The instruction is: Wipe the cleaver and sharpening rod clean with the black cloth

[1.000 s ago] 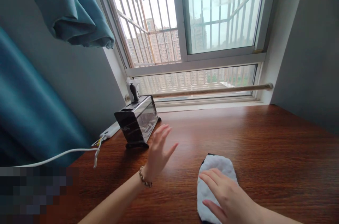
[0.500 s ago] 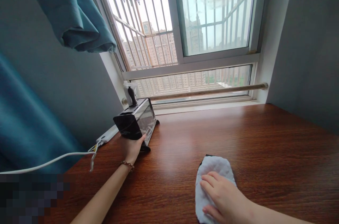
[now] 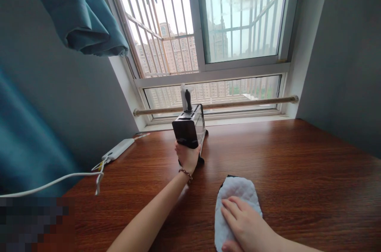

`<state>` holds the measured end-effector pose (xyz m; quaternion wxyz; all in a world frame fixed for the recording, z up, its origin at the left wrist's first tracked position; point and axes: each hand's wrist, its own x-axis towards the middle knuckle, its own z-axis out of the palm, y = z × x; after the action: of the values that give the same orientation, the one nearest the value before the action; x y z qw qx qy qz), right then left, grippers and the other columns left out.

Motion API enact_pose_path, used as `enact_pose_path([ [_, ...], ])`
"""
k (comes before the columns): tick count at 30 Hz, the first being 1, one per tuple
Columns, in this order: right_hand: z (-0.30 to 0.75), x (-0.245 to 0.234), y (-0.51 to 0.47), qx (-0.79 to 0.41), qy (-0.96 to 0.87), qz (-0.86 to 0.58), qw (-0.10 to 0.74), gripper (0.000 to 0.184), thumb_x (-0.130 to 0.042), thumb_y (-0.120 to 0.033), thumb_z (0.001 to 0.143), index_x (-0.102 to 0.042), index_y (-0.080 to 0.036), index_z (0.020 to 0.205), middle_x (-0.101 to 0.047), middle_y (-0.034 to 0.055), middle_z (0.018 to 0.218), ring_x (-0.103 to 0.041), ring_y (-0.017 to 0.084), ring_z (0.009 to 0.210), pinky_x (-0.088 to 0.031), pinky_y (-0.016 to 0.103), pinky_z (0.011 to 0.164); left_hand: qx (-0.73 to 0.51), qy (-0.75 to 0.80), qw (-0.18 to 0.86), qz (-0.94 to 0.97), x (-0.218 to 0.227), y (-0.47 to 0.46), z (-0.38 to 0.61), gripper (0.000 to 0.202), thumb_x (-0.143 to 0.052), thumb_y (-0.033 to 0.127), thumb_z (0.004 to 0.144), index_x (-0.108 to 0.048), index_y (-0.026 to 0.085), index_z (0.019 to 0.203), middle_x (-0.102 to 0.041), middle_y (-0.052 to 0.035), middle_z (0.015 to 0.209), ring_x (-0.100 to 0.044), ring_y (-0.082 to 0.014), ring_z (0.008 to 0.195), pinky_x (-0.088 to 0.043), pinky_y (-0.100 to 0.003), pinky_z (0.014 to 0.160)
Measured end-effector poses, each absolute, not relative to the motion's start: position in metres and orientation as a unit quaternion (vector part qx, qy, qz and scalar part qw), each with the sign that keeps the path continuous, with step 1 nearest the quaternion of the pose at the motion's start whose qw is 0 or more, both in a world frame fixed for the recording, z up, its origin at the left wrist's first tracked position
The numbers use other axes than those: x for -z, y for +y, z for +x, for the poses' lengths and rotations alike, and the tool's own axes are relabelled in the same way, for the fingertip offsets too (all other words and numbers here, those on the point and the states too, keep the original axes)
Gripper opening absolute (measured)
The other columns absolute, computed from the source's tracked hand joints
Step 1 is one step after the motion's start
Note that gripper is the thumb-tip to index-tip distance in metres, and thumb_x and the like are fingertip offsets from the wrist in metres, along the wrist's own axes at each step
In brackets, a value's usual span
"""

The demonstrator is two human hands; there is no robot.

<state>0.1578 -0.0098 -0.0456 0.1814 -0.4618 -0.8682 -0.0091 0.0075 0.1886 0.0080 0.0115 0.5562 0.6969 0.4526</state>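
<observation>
Near the middle of the table stands a black holder (image 3: 185, 132) with clear sides and a slotted top. A black handle (image 3: 188, 100) and something white (image 3: 183, 97) stick up from it. My left hand (image 3: 188, 156), with a beaded bracelet on the wrist, is closed on the lower near end of this holder; its fingers are partly hidden. Closer to me, my right hand (image 3: 242, 220) lies with its fingers laid out on a pale blue cloth (image 3: 236, 188), pressing it against the tabletop. A dark edge shows at the cloth's far end.
The brown wooden table (image 3: 297, 172) reaches to the window sill. A white power strip (image 3: 120, 149) with white cables (image 3: 53, 182) lies at the left edge. A horizontal rail (image 3: 244, 103) crosses in front of the window. A blue curtain (image 3: 80, 14) hangs at upper left.
My left hand has moved the holder to the right, away from the power strip. In the picture, my right hand and the cloth sit slightly further left.
</observation>
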Motion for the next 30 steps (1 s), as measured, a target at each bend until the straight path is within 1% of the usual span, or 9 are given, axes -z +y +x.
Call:
enact_pose_path([
  [6,0.160,0.040,-0.009,0.053,-0.881,-0.453,0.124,0.074,-0.044,-0.063,0.077,-0.057,-0.001,0.114,-0.045,0.0231,0.121,-0.045,0.041,0.107,-0.045,0.048,0.084,-0.474,0.701,0.038,0.532,-0.005,0.181,0.086,0.098,-0.071,0.037,0.055,-0.014,-0.001,0.125,-0.039,-0.0274,0.120,-0.040,-0.0363,0.114,-0.035,-0.042,0.095],
  [11,0.163,0.040,-0.006,0.083,-0.880,-0.458,0.095,0.078,-0.046,-0.065,0.075,-0.056,0.001,0.114,-0.044,0.0291,0.117,-0.045,0.047,0.103,-0.047,0.054,0.074,-0.481,0.686,0.067,0.542,0.002,0.171,0.123,0.103,-0.072,0.038,0.054,-0.009,0.002,0.127,-0.036,-0.0267,0.123,-0.038,-0.0366,0.116,-0.031,-0.043,0.099],
  [16,0.159,0.074,-0.002,0.191,-0.837,-0.449,0.249,0.051,-0.059,-0.055,0.071,-0.064,-0.011,0.097,-0.060,0.0150,0.104,-0.056,0.036,0.093,-0.051,0.044,0.071,-0.487,0.659,0.098,0.565,0.006,0.158,0.140,0.103,-0.072,0.043,0.056,-0.009,0.005,0.128,-0.036,-0.0243,0.124,-0.036,-0.0351,0.118,-0.030,-0.041,0.100],
  [20,0.158,0.075,-0.005,0.214,-0.832,-0.430,0.278,0.017,-0.056,-0.021,0.074,-0.060,-0.011,0.087,-0.062,0.0109,0.096,-0.058,0.029,0.087,-0.048,0.034,0.071,-0.488,0.636,0.117,0.586,0.001,0.152,0.137,0.100,-0.073,0.042,0.058,-0.011,0.004,0.126,-0.033,-0.0244,0.125,-0.032,-0.0341,0.121,-0.029,-0.040,0.101],
  [22,0.162,0.058,-0.003,0.126,-0.835,-0.462,0.270,0.012,-0.046,-0.012,0.075,-0.056,-0.011,0.081,-0.061,0.0104,0.084,-0.058,0.024,0.076,-0.047,0.032,0.066,-0.488,0.612,0.135,0.608,-0.002,0.150,0.128,0.092,-0.073,0.041,0.058,-0.019,0.006,0.124,-0.034,-0.0213,0.125,-0.032,-0.0310,0.121,-0.031,-0.037,0.100],
  [24,0.172,0.033,0.004,-0.043,-0.776,-0.544,0.316,0.017,-0.034,-0.016,0.083,-0.050,-0.014,0.079,-0.056,0.0077,0.070,-0.054,0.019,0.062,-0.043,0.030,0.056,-0.494,0.575,0.167,0.630,-0.004,0.147,0.114,0.079,-0.071,0.041,0.062,-0.027,0.010,0.120,-0.034,-0.0179,0.125,-0.032,-0.0272,0.121,-0.032,-0.034,0.100],
  [27,0.197,-0.013,0.025,-0.296,-0.566,-0.549,0.539,0.024,-0.037,-0.032,0.086,-0.046,-0.015,0.070,-0.052,0.0045,0.065,-0.052,0.016,0.061,-0.043,0.026,0.056,-0.514,0.510,0.218,0.655,-0.013,0.147,0.088,0.057,-0.059,0.044,0.074,-0.039,0.011,0.116,-0.034,-0.0171,0.125,-0.030,-0.0258,0.122,-0.029,-0.037,0.101],
  [28,0.208,-0.029,0.034,-0.380,-0.461,-0.500,0.627,0.019,-0.040,-0.030,0.085,-0.048,-0.015,0.076,-0.053,0.0041,0.069,-0.053,0.015,0.062,-0.045,0.026,0.058,-0.519,0.493,0.225,0.661,-0.019,0.150,0.079,0.051,-0.054,0.045,0.078,-0.042,0.010,0.114,-0.037,-0.0174,0.123,-0.031,-0.0259,0.121,-0.029,-0.039,0.101],
  [30,0.229,-0.060,0.050,-0.487,-0.304,-0.395,0.717,0.016,-0.040,-0.023,0.084,-0.052,-0.013,0.083,-0.056,0.0040,0.070,-0.055,0.014,0.062,-0.047,0.025,0.058,-0.525,0.466,0.226,0.676,-0.037,0.162,0.063,0.044,-0.045,0.044,0.083,-0.049,0.009,0.109,-0.046,-0.0162,0.114,-0.040,-0.0245,0.114,-0.031,-0.039,0.099],
])
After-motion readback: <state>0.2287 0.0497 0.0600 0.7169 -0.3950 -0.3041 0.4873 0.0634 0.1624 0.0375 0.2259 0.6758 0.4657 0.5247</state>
